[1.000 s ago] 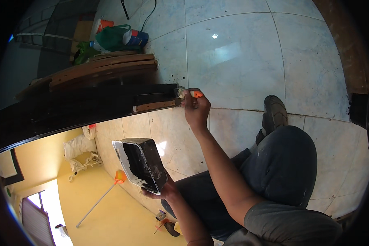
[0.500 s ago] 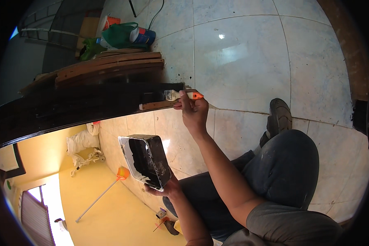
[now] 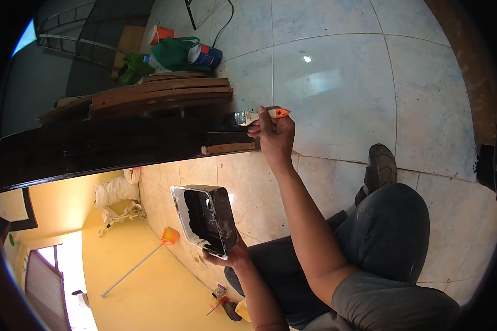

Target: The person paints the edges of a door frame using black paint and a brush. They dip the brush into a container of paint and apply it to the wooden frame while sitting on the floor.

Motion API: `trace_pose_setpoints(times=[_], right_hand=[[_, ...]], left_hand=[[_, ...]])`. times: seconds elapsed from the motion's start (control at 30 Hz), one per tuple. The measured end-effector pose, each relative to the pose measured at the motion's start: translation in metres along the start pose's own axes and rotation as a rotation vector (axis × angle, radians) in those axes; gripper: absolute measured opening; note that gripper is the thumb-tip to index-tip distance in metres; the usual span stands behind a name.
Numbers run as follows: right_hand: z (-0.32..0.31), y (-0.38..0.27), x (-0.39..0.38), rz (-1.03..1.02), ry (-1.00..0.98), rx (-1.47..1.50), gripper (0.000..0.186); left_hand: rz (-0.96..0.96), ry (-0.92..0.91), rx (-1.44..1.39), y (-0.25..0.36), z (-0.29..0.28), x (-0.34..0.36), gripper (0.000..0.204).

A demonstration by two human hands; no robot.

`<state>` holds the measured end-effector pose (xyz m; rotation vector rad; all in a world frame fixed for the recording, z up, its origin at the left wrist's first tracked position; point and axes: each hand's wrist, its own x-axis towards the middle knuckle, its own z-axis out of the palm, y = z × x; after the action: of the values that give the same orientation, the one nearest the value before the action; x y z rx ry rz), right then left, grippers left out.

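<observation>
My right hand point(image 3: 276, 135) pinches a paintbrush point(image 3: 279, 113) with an orange-tipped pale handle, its dark bristles against the upper part of a black-painted wooden board point(image 3: 116, 143), near its right end. A short strip of unpainted wood point(image 3: 226, 149) shows along the board's lower edge there. My left hand point(image 3: 232, 254), lower in the picture, holds a squarish container point(image 3: 218, 215) by its bottom end; black paint coats its inside and white paint crusts its rim. My forearms come in from the lower edge, and my legs are bent beside them.
Stacked brown planks point(image 3: 160, 88) lie behind the board, near green bags point(image 3: 174, 55), a blue can point(image 3: 207, 55) and an orange bucket point(image 3: 163, 34). A long-handled orange tool point(image 3: 168, 237) and a white bundle point(image 3: 116, 190) are at lower left. Tiled floor point(image 3: 337, 88) extends right, with brown wood point(image 3: 469, 99) at the rim.
The brush in my right hand has shifted from the board's very end leftward and up onto its upper part. The whole view has moved slightly, with the container following to the right.
</observation>
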<state>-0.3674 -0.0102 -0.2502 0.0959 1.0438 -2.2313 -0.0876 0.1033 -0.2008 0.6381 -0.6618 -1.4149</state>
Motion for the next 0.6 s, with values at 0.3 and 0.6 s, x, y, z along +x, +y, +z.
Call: trace_pose_setpoints(times=[0.3, 0.6], right_hand=[[0.039, -0.015, 0.070, -0.050, -0.148, -0.547, 0.036], [0.014, 0.015, 0.057, 0.234, -0.226, -0.526, 0.032]], left_hand=[[-0.026, -0.017, -0.057, 0.001, 0.006, 0.000, 0.077], [-0.029, -0.020, -0.070, 0.006, -0.002, -0.005, 0.076]])
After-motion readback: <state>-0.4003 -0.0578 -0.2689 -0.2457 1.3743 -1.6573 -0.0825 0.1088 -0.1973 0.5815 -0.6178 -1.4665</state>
